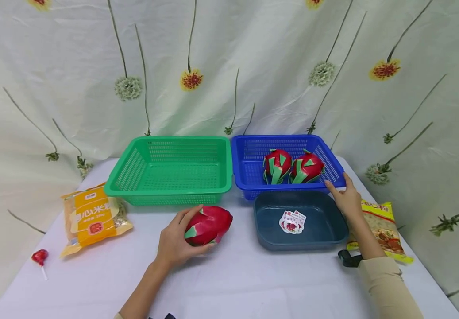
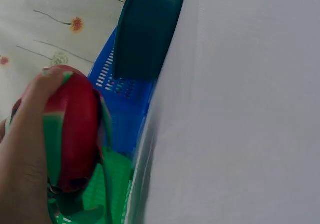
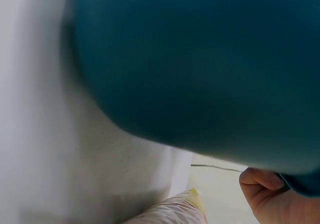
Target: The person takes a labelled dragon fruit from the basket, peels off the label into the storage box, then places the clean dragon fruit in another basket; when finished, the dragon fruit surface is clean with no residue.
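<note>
My left hand (image 1: 176, 243) holds a red dragon fruit (image 1: 213, 223) with green scales over the white cloth, in front of the green basket (image 1: 169, 193). Seen from the left wrist, the thumb lies along the side of this dragon fruit (image 2: 80, 129). On the right, my right hand (image 1: 349, 201) grips the near right corner of the blue basket (image 1: 281, 187), thumb at the front rim and fingers at the outer side. Inside that basket lie two more dragon fruits (image 1: 278, 165), side by side towards the right. The dark teal tray (image 3: 200, 74) hides much of the right wrist view.
In front of the blue basket stands the teal tray (image 1: 301, 246), with several round stickers or cards (image 1: 292, 221) in it. An orange food bag (image 1: 94, 217) and a red lollipop (image 1: 40, 257) lie left. A yellow bag (image 1: 382, 228) lies beyond the right forearm.
</note>
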